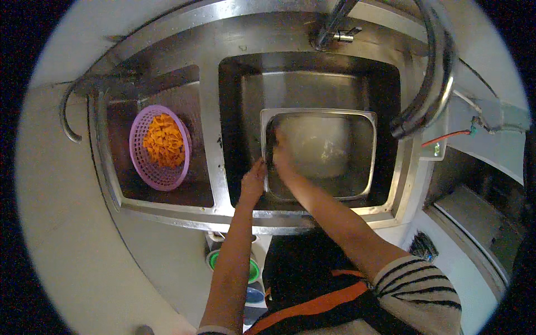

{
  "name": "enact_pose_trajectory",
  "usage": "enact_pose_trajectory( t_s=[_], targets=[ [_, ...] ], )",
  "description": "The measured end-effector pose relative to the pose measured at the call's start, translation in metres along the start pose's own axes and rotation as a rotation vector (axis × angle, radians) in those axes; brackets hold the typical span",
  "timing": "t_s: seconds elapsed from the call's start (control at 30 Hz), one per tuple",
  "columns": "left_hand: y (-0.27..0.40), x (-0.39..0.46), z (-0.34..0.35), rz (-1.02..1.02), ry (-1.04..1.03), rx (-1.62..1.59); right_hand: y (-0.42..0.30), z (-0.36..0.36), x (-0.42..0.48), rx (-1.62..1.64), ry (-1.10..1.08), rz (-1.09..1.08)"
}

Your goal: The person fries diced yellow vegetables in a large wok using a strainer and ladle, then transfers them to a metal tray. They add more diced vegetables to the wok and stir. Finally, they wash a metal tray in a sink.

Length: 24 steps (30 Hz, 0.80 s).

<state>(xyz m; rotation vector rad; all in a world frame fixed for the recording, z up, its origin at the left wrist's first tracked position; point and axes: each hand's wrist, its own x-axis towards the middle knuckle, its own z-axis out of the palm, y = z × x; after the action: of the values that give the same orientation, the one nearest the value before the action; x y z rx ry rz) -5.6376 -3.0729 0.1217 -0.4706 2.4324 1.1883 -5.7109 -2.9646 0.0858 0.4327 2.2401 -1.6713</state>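
Observation:
A deep rectangular stainless steel pan (321, 197) sits in the right-hand sink basin (251, 98). My left hand (253, 181) grips the pan's left rim from outside. Inside the pan, my right hand (282, 148) is at the left wall, blurred by motion. Its fingers are too unclear to show whether they hold anything. Across the pan's bottom spreads a pale, cloudy patch (322, 142) with bright glints; whether it is liquid or a reflection on the steel I cannot tell.
A pink plastic colander (165, 183) of orange cut pieces (164, 140) tilts in the left basin (197, 167). A curved metal spout (439, 83) overhangs the right basin's right edge. A faucet (331, 29) stands behind. Green-rimmed containers (253, 270) sit below the sink's front.

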Motion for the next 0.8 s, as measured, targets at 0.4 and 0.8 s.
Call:
enact_pose_trajectory(
  t_s=[0.4, 0.8],
  targets=[
    [0.038, -0.001, 0.020, -0.163, 0.122, 0.050, 0.051, 0.007, 0.078, -0.147, -0.167, 0.077],
    [0.027, -0.014, 0.019, 0.040, 0.194, -0.022, -0.026, -0.028, 0.114, 0.582, 0.465, -0.147]
  ],
)
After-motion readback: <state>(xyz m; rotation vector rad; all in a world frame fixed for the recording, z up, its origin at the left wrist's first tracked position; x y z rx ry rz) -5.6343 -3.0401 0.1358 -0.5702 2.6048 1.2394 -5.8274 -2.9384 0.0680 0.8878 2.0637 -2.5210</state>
